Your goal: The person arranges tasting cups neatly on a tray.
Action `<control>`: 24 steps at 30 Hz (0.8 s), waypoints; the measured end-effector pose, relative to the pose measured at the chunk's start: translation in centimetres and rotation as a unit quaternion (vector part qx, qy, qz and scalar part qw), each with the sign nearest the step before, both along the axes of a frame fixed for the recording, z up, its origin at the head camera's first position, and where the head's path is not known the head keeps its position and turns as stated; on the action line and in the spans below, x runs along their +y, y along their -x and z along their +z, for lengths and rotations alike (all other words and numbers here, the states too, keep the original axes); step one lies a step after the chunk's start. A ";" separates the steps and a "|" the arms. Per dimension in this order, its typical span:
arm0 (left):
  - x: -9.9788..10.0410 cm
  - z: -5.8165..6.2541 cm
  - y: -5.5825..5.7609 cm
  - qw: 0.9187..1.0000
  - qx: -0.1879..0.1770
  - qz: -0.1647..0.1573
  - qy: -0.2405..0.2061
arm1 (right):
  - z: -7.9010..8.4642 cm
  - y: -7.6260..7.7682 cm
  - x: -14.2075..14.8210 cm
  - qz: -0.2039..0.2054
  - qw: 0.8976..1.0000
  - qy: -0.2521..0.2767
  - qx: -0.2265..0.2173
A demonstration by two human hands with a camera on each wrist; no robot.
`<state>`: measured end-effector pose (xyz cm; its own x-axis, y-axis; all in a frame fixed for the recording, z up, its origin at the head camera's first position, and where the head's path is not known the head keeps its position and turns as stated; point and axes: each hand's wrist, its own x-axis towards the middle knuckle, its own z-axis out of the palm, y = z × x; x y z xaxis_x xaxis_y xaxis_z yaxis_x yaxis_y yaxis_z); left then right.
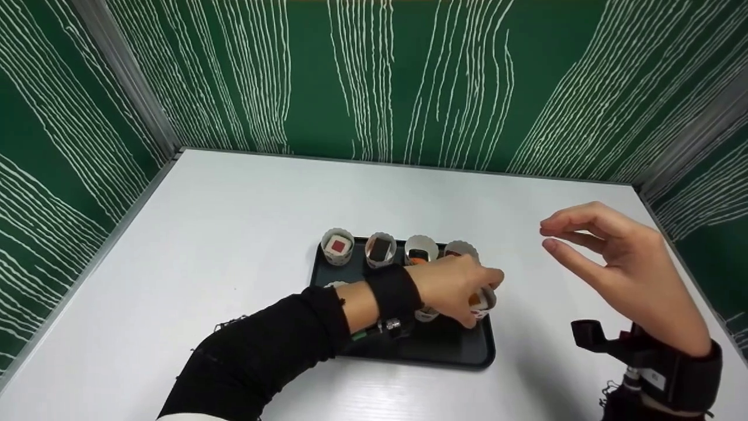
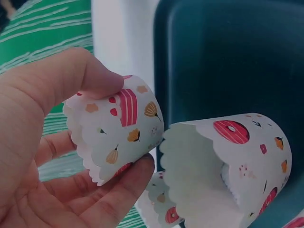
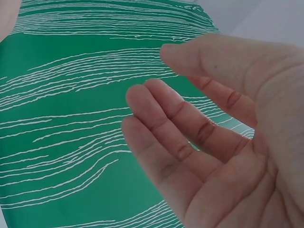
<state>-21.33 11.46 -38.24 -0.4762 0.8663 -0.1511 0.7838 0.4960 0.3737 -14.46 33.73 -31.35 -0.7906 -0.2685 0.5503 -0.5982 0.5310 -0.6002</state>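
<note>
My left hand [image 1: 450, 285] reaches over a dark tray [image 1: 444, 351] and grips a paper baking cup [image 2: 126, 128] between thumb and fingers at the tray's right edge. That cup is white with a scalloped rim and printed cakes and leaves; something yellow-orange shows inside it in the head view. Right beside it in the left wrist view stands another printed cup [image 2: 256, 156]. My right hand [image 1: 628, 263] is raised off the table at the right, fingers gently bent, thumb apart from the fingertips. Nothing lies between its fingers [image 3: 161, 128].
Along the tray's back row stand a cup holding a white piece with a red square [image 1: 338, 247], a cup with a dark block [image 1: 380, 250], and a cup with black and orange contents [image 1: 420, 251]. My left forearm hides part of the tray. Green walls with white lines [image 1: 397, 82] surround the white table [image 1: 251, 204].
</note>
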 end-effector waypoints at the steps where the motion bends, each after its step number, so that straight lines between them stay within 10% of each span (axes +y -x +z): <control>1: 0.1 -0.1 0.0 1.000 0.002 -0.002 0.003 | 0.0 0.0 0.0 0.000 1.000 0.004 -0.001; 24: 2.2 -2.3 -0.3 0.994 0.051 -0.014 0.098 | -0.1 0.1 -0.3 -0.024 0.999 -0.025 -0.027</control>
